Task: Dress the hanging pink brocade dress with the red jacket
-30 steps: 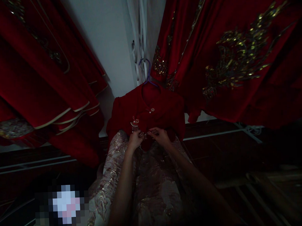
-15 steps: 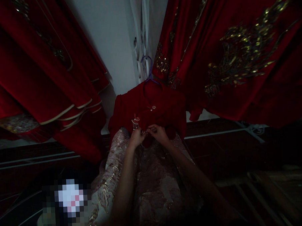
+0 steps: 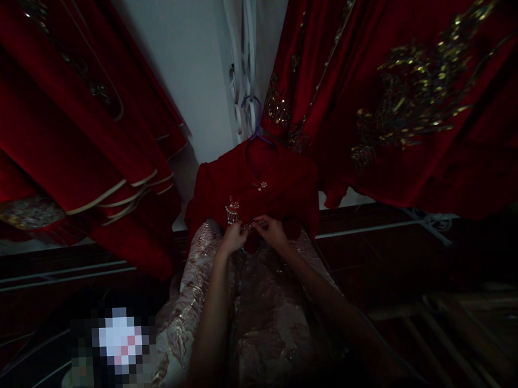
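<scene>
A red jacket [image 3: 224,178] hangs from a purple hanger [image 3: 258,117]. A flower-shaped pearly fastening [image 3: 262,186] sits below its neckline, and a beaded tassel ornament [image 3: 232,211] lies on the chest. Lower on the jacket's front, my left hand [image 3: 234,238] and my right hand [image 3: 272,232] face each other, fingers closed in a pinch on a small beaded fastening [image 3: 250,225]. Its two halves cannot be told apart in the dim light. A pale, shiny brocade skirt [image 3: 265,336] spreads below, under my forearms.
Red garments with light piping [image 3: 111,154] hang on the left. On the right hangs a red garment with gold sequin embroidery [image 3: 426,89]. White metal bars [image 3: 247,51] run down the pale wall. A blurred-out bright patch [image 3: 122,340] lies at lower left.
Both hands keep their pinch at the jacket front and shift only slightly. The garments stay where they were.
</scene>
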Available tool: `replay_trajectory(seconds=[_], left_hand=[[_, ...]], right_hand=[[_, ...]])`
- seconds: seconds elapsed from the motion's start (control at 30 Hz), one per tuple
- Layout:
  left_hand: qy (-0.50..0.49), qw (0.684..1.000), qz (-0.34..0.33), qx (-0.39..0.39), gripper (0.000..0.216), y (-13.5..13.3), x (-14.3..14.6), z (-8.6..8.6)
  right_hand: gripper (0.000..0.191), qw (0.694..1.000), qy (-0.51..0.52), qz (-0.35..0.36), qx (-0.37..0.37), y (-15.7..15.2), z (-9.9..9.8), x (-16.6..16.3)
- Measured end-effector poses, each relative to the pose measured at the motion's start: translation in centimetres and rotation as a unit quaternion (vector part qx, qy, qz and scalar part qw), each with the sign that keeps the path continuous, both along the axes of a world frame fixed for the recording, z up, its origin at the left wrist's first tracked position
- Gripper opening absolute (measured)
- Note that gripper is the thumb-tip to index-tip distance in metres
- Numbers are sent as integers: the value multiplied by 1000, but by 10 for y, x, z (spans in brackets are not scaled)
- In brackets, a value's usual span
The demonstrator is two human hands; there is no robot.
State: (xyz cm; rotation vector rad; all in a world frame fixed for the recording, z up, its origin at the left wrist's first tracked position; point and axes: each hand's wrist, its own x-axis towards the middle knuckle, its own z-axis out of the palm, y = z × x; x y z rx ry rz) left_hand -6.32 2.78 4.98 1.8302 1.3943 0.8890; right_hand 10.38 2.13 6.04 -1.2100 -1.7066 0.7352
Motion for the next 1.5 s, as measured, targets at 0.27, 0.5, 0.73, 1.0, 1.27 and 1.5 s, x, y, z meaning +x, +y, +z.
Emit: replay_trajectory(seconds=[0.27,0.5,0.73,1.0,1.27,1.5], left_hand=[[53,997,-12,47,19,-2,1,6],[50,998,-16,47,17,-2,-7,4],[23,999,-26,29,19,-6,-5,10],[130,991,-3,-11,26,-16,-5,27],[144,989,-26,-22,26,-19,-4,34],[227,974,11,15,20,-22,0,42]], right_hand=[[17,1000,5,-3,19,-1,-3,-1],[17,1000,-13,-17,23,1,-7,-4],[24,997,-69,20,23,0,-6,2],[26,995,-96,32,-11,-14,11,43],[27,998,-15,57,6,-10,-10,17],[19,998,20,64,-8,-11,-26,11]])
